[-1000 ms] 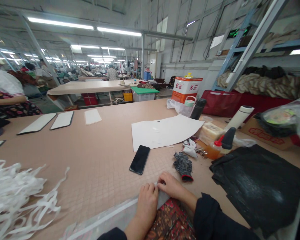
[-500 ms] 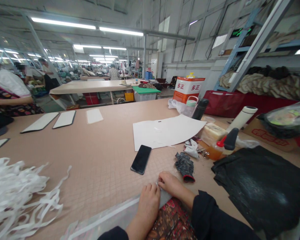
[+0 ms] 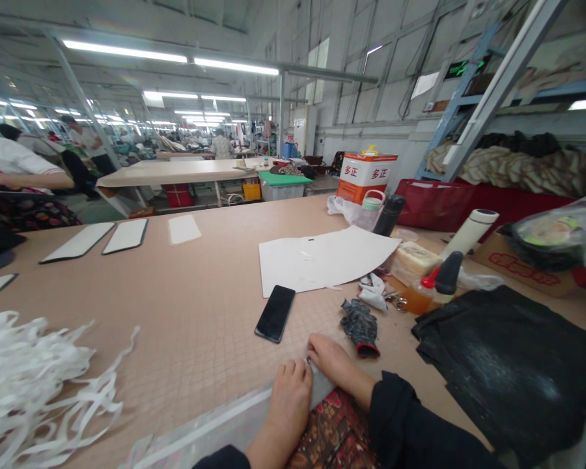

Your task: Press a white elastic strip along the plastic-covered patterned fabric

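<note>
My left hand (image 3: 289, 404) and my right hand (image 3: 333, 361) meet at the near edge of the tan cutting table (image 3: 185, 312). Between them they pinch a grey sheet of material (image 3: 321, 384), whose long pale edge (image 3: 202, 420) runs off to the lower left. Close beyond my right hand lies a dark work glove with a red cuff (image 3: 360, 327). A black smartphone (image 3: 275, 314) rests farther up, near a large white paper sheet (image 3: 322, 260). A heap of white strips (image 3: 34, 384) lies left of my hands.
A black sheet (image 3: 502, 365) covers the table's right side, with scissors (image 3: 396, 301), a glue bottle (image 3: 432, 286) and a flask (image 3: 469, 233) beyond it. Several white panels (image 3: 127, 236) lie farther left. A co-worker (image 3: 19, 163) stands at the far left.
My hands stay in nearly the same place on the grey sheet. The view has shifted slightly, and the co-worker at the far left has moved.
</note>
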The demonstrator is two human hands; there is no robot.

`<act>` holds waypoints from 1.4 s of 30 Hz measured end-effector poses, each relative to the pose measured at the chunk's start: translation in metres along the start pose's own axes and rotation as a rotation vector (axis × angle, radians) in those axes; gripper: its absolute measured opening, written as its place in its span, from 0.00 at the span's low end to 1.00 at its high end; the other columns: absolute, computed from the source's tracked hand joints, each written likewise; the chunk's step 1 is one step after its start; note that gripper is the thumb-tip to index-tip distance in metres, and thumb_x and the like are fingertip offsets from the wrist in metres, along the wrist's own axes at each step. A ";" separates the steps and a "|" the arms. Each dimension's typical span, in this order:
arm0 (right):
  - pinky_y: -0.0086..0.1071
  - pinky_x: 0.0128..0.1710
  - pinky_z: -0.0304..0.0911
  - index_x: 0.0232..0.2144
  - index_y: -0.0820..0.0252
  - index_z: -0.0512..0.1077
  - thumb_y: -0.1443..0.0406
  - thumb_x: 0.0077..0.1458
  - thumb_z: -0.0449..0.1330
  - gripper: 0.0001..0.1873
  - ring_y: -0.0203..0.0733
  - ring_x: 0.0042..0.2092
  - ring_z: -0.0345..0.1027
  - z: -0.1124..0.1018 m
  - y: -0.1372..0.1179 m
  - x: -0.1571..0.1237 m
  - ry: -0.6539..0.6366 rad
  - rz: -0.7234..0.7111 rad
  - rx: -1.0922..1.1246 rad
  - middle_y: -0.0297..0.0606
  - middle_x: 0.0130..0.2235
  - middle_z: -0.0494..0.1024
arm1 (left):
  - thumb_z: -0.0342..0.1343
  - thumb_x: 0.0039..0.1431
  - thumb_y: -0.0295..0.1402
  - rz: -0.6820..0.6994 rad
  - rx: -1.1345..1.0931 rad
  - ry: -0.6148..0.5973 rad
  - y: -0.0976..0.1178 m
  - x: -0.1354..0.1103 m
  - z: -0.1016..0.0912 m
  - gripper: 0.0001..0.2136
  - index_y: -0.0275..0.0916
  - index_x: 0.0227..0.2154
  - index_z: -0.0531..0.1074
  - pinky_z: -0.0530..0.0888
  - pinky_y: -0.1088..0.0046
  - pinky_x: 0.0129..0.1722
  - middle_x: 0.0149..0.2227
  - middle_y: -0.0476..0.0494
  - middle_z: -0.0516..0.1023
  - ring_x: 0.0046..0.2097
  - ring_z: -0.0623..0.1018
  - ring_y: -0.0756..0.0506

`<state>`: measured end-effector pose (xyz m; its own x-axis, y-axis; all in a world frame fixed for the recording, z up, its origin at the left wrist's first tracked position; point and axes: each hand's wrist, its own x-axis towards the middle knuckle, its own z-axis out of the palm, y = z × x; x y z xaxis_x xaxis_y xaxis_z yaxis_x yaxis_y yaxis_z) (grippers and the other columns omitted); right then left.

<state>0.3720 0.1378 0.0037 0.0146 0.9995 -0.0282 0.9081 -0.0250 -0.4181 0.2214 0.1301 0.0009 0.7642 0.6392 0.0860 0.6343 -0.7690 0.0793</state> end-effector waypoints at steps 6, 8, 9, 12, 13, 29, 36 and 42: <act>0.31 0.43 0.58 0.34 0.61 0.68 0.76 0.52 0.46 0.13 0.40 0.41 0.63 0.010 -0.003 -0.021 0.095 -0.150 0.224 0.39 0.36 0.71 | 0.44 0.58 0.23 -0.138 -0.197 0.004 -0.004 0.001 -0.004 0.13 0.37 0.44 0.68 0.66 0.64 0.41 0.40 0.42 0.70 0.42 0.68 0.42; 0.32 0.42 0.59 0.34 0.61 0.69 0.77 0.51 0.46 0.15 0.40 0.40 0.63 0.011 -0.002 -0.024 0.071 -0.154 0.261 0.40 0.35 0.71 | 0.46 0.57 0.24 -0.253 -0.333 0.011 -0.010 0.001 -0.006 0.11 0.37 0.39 0.70 0.66 0.68 0.42 0.37 0.43 0.71 0.41 0.69 0.44; 0.32 0.42 0.60 0.34 0.62 0.70 0.77 0.51 0.45 0.15 0.40 0.40 0.64 0.010 -0.002 -0.025 0.055 -0.153 0.261 0.40 0.35 0.72 | 0.47 0.56 0.24 -0.299 -0.394 0.013 -0.014 0.001 -0.007 0.09 0.37 0.36 0.71 0.66 0.69 0.42 0.36 0.44 0.71 0.41 0.69 0.45; 0.31 0.42 0.59 0.34 0.61 0.70 0.76 0.53 0.45 0.15 0.40 0.41 0.63 0.007 -0.003 -0.026 0.021 -0.183 0.224 0.39 0.36 0.71 | 0.47 0.57 0.25 -0.320 -0.456 0.012 -0.021 -0.003 -0.009 0.08 0.37 0.31 0.72 0.66 0.71 0.41 0.34 0.45 0.71 0.40 0.69 0.46; 0.31 0.43 0.59 0.34 0.61 0.71 0.76 0.53 0.46 0.15 0.40 0.41 0.63 0.006 -0.005 -0.027 0.016 -0.203 0.199 0.39 0.36 0.71 | 0.47 0.57 0.25 -0.292 -0.427 0.010 -0.022 -0.005 -0.010 0.08 0.38 0.30 0.71 0.66 0.71 0.40 0.34 0.46 0.71 0.40 0.69 0.46; 0.33 0.43 0.58 0.43 0.63 0.68 0.75 0.54 0.52 0.15 0.45 0.44 0.60 -0.004 -0.025 -0.051 -0.051 -0.389 -0.204 0.41 0.41 0.71 | 0.49 0.58 0.26 -0.023 -0.019 -0.086 -0.048 -0.045 -0.022 0.06 0.39 0.36 0.69 0.68 0.69 0.37 0.36 0.46 0.71 0.38 0.69 0.45; 0.34 0.41 0.58 0.35 0.65 0.71 0.77 0.52 0.51 0.11 0.45 0.42 0.62 -0.003 -0.030 -0.044 -0.124 -0.334 -0.277 0.44 0.39 0.72 | 0.49 0.57 0.26 -0.163 -0.175 -0.161 -0.066 -0.056 -0.037 0.06 0.39 0.33 0.71 0.65 0.70 0.39 0.36 0.46 0.72 0.39 0.69 0.46; 0.34 0.38 0.58 0.33 0.62 0.70 0.76 0.52 0.51 0.10 0.43 0.39 0.63 0.015 -0.066 -0.035 -0.085 -0.363 -0.298 0.40 0.36 0.71 | 0.51 0.54 0.28 -0.292 -0.312 -0.163 -0.076 -0.057 -0.040 0.04 0.40 0.30 0.71 0.64 0.71 0.40 0.34 0.48 0.72 0.39 0.70 0.46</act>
<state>0.3052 0.1042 0.0190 -0.3485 0.9373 -0.0084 0.9289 0.3442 -0.1365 0.1250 0.1524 0.0295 0.5828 0.8005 -0.1400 0.7795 -0.5020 0.3748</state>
